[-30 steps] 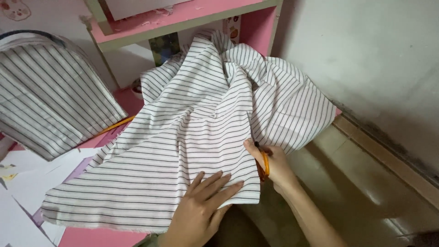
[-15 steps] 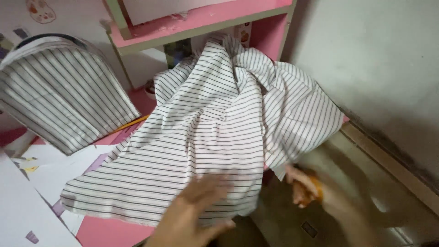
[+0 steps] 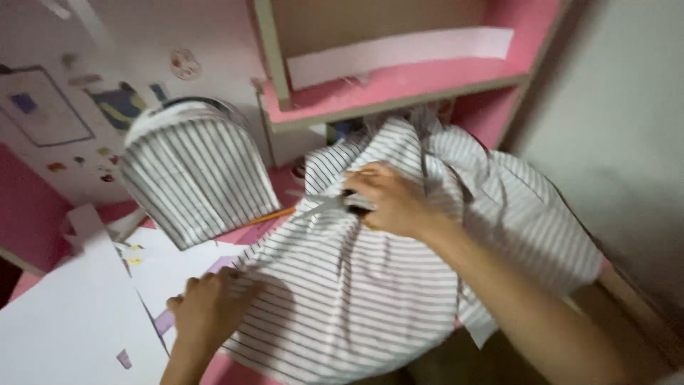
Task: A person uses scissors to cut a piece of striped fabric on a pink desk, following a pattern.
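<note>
One pink shelf unit [image 3: 399,85] as landmark. Below it: one large striped cloth [image 3: 370,299], two hands on it. Left of it: one striped-covered domed object [image 3: 192,178], one pencil [image 3: 267,216], several white paper sheets [image 3: 71,328], count unclear.

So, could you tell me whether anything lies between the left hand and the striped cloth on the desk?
Nothing visible does. The left hand already rests on the near-left edge of the striped cloth, with no paper or tool between them. The right hand holds scissors farther back on top of the cloth.
</note>
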